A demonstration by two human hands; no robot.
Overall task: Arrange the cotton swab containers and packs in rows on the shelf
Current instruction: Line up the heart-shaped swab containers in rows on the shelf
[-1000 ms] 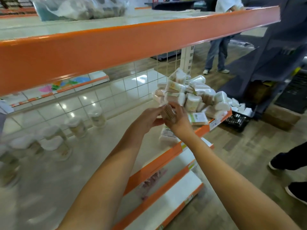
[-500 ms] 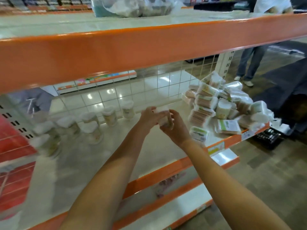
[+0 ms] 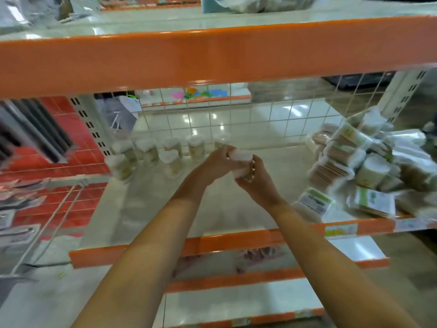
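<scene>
- Both hands meet above the middle of the shelf [image 3: 146, 209], holding one cotton swab container [image 3: 241, 162] between them, clear of the shelf surface.
- The left hand [image 3: 217, 162] wraps its fingers round the container's far left side, near the white lid.
- The right hand [image 3: 256, 179] curls its fingers round the lower right side of the same container.
- The held container is a small clear tub with a white lid; blur hides what is inside.
- At the far left of the shelf, against the wire grid back [image 3: 272, 117], stands a row of upright containers [image 3: 170, 147] with white lids and pale contents; labels are too smeared to read.
- Nearer, in front of that row, stand two more containers [image 3: 146, 164], also upright, starting a second row.
- On the right end of the shelf lies a loose pile of packs [image 3: 359, 162]: clear wrapped packs showing tan sticks and white tips, some with green labels, lying at all angles.
- An orange shelf edge [image 3: 212, 55] crosses the top of the view.
</scene>
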